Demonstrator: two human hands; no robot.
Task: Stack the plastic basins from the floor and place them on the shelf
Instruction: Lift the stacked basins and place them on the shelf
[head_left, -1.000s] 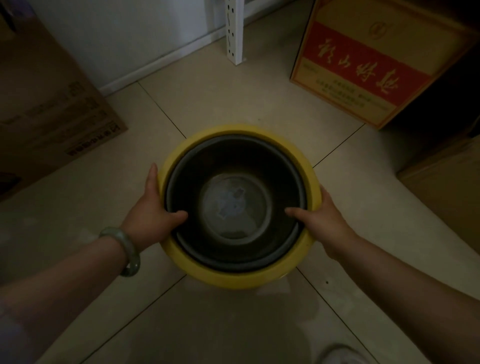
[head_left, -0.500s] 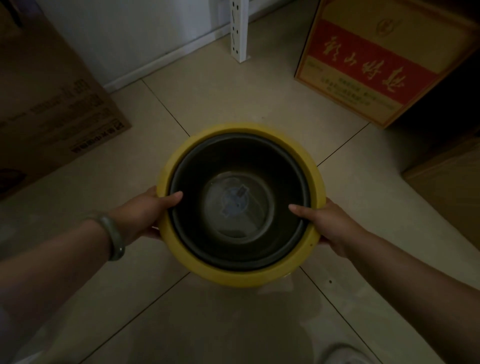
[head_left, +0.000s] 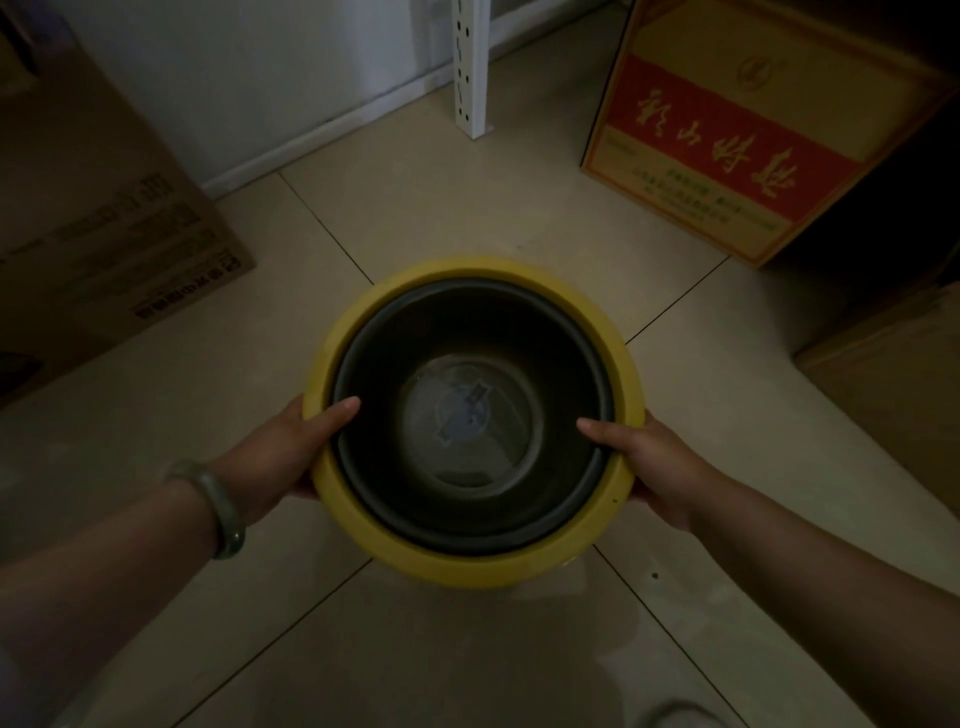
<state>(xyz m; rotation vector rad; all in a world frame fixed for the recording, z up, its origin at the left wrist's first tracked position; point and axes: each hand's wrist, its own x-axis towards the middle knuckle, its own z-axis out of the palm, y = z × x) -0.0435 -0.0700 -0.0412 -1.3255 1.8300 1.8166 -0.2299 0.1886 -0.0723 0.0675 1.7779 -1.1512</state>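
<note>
A dark grey basin (head_left: 384, 364) sits nested inside a yellow basin (head_left: 467, 564), and both are held above the tiled floor in the middle of the view. My left hand (head_left: 280, 452) grips the stack's left rim, thumb hooked over into the grey basin. My right hand (head_left: 660, 462) grips the right rim the same way. A pale label shows on the grey basin's bottom. The fingers under the yellow basin are hidden.
A white perforated shelf post (head_left: 470, 67) stands on the floor by the wall ahead. A red-and-yellow carton (head_left: 727, 135) sits at the upper right, with a brown box (head_left: 893, 384) below it. A large brown carton (head_left: 93, 228) stands at the left.
My left hand shifted from on top of the rim to a grip lower on the stack's side. The stack has risen slightly toward the camera, and the view has tilted a little.
</note>
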